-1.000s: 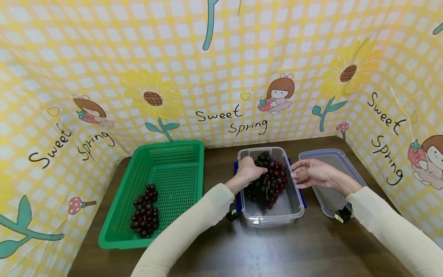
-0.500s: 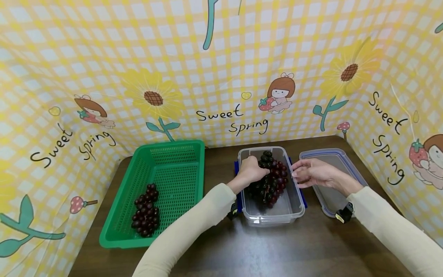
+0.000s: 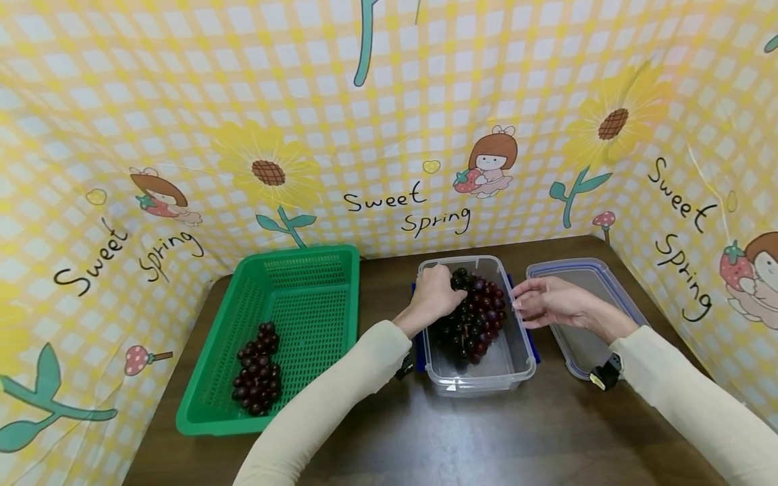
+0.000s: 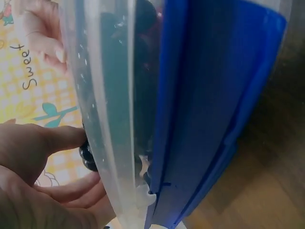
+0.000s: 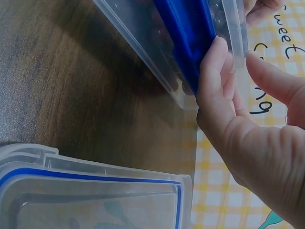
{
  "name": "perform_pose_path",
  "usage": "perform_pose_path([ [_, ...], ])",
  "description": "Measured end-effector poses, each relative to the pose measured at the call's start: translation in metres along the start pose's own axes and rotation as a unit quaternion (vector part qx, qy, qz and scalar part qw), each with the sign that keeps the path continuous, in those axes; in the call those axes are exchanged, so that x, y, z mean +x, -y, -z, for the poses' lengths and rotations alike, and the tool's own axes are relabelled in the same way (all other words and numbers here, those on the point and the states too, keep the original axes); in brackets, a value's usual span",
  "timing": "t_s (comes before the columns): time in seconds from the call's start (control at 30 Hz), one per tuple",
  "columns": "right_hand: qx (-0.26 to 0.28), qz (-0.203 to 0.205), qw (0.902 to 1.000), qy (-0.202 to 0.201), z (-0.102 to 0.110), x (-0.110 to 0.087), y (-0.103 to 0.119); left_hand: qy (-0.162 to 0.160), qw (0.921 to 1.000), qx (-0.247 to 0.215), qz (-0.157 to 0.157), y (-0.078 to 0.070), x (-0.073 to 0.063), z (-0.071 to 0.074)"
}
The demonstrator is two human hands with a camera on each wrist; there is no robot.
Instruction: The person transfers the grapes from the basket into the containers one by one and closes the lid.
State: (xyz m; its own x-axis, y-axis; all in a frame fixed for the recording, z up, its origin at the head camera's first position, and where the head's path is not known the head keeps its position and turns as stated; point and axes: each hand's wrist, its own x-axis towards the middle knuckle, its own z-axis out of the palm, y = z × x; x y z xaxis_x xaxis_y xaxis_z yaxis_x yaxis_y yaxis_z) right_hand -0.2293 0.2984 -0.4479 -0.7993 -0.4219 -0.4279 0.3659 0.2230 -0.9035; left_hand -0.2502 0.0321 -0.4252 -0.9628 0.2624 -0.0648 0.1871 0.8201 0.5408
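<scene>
Black round grapes, gripped by the left hand, shift leftward, seemingly unsettled, the right hand, fingers loose, touching their clear rectangular plastic box.

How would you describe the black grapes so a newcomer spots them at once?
On the brown table, right of the green basket, stands a clear container with blue flaps. Inside it, the left hand holds the black grapes. Their near-black colour sets them apart from the dark red grapes beside them.
</scene>
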Motion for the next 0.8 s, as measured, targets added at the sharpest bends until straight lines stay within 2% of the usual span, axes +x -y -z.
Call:
perform_pose_path([
  [0.17,0.000,0.000,1.0000,-0.001,0.000,0.000,0.000,0.016,0.9996,0.021,0.000,0.001,0.001,0.001],
  [0.43,-0.001,-0.001,1.0000,0.000,-0.001,0.001,0.000,0.028,0.9967,0.074,-0.019,0.002,0.004,0.004],
  [0.6,-0.002,0.000,1.0000,0.000,-0.001,0.001,0.001,0.015,0.9947,0.098,-0.029,0.002,0.009,0.003],
  [0.73,0.000,-0.001,1.0000,-0.004,-0.001,0.000,0.001,-0.009,0.9926,0.115,-0.040,0.003,0.011,0.001],
  [0.8,0.000,-0.002,1.0000,-0.004,0.000,-0.001,0.001,-0.009,0.9920,0.117,-0.045,0.003,0.010,0.001],
])
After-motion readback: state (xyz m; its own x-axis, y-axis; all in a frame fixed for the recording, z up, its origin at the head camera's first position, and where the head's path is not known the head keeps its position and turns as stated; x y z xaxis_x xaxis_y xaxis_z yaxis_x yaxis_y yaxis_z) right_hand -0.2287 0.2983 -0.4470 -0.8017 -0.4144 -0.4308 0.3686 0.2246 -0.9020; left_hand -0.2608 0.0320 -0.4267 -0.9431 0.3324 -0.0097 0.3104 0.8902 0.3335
